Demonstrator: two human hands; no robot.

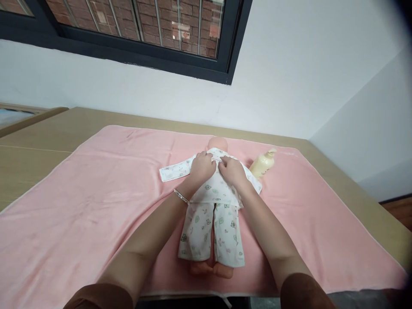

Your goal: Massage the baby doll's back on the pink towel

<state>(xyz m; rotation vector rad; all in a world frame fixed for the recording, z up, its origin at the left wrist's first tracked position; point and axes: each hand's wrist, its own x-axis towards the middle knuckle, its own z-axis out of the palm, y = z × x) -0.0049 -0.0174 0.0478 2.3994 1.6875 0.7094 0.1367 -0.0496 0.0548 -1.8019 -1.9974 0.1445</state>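
Head view: left hand [204,166] and right hand [232,170] rest, fingers curled, on the shirt [214,189]; whether they pinch cloth I cannot tell. The doll [218,143] lies beneath them on the blanket [96,206]. Print [265,173] on the bottle [262,164] is too small to read.

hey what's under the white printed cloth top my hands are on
A pinkish doll's bare round head shows past the neckline of the top; whatever lies beneath the fabric itself is covered.
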